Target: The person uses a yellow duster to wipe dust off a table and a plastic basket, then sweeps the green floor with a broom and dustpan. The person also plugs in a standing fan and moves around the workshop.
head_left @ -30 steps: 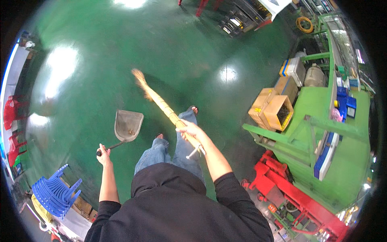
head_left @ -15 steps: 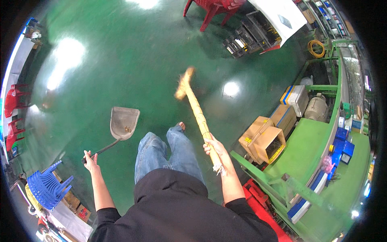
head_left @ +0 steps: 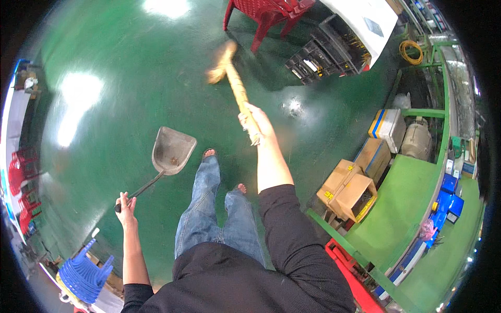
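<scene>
Closed round the dark grip of a long-handled dustpan, my left hand [head_left: 126, 207] is at the lower left. The grey dustpan [head_left: 166, 147] lies ahead of my feet's left side, with a little brownish debris in its pan near the handle. My right hand [head_left: 255, 124] reaches forward, wrapped round the tan handle of a broom [head_left: 236, 83]. The broom's bristle head is out in front near the red chairs, smeared by motion, well apart from the dustpan. Whether the bristles touch the floor I cannot tell.
Green floor [head_left: 120, 99] spreads around me. Red plastic chairs [head_left: 261, 15] stand ahead, beside black crates [head_left: 329, 49]. At right, a green metal frame [head_left: 407, 198] stands near cardboard boxes [head_left: 347, 188] and a white foam box [head_left: 387, 128]. Stacked blue stools [head_left: 86, 274] sit lower left.
My right arm has stretched forward, carrying the broom farther ahead and left. The dustpan has shifted slightly right in view. A left foot now shows ahead of the right one.
</scene>
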Motion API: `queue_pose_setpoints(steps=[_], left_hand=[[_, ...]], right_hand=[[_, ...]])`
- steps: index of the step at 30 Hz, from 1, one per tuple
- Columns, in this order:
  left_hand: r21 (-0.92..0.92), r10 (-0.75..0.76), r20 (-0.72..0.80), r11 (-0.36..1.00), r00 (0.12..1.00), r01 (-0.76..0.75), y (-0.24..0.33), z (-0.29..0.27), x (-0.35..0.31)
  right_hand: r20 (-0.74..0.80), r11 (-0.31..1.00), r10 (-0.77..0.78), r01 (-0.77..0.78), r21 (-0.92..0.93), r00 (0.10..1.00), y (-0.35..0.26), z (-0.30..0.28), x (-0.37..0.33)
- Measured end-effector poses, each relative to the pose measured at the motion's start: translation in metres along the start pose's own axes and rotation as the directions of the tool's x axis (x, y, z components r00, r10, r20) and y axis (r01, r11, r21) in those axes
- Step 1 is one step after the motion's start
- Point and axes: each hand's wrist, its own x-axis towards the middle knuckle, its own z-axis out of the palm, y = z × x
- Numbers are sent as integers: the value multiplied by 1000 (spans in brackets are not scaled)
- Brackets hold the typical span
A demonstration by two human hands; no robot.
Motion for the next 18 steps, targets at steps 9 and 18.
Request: queue_pose_setpoints(steps=[9, 18], left_hand=[[220, -13, 228, 975, 973, -39, 60, 92, 44], [266, 35, 433, 950, 900, -165, 65, 147, 49]], right_hand=[[-55, 574, -16, 55, 817, 998, 43, -111, -92], [-142, 346, -34, 145, 927, 989, 99, -43, -279]])
